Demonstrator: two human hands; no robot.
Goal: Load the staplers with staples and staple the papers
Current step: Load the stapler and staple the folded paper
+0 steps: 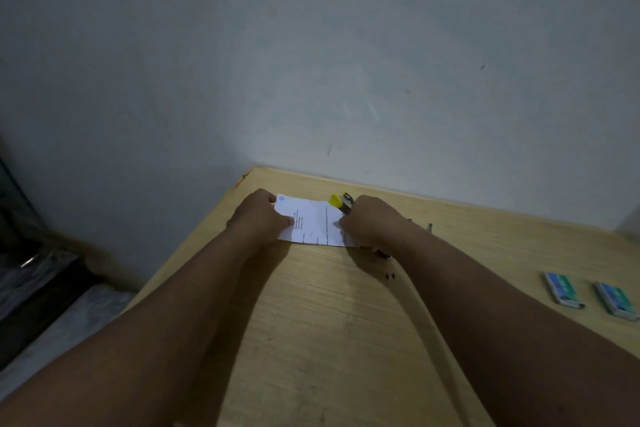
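A white printed paper (313, 220) lies flat on the wooden table (346, 322) near the far edge. My left hand (258, 217) grips its left side, thumb on top. My right hand (372, 222) rests on its right edge, fingers curled on the sheet. A yellow stapler (341, 201) stands just behind the paper, touching my right hand's far side. Another small dark object (382, 253) peeks out under my right wrist; what it is cannot be told.
Two blue-green staple boxes (562, 289) (614, 302) lie side by side at the table's right. A small metal piece (429, 227) sits behind my right forearm. The wall runs along the table's far edge. Dark furniture stands to the left, below the table.
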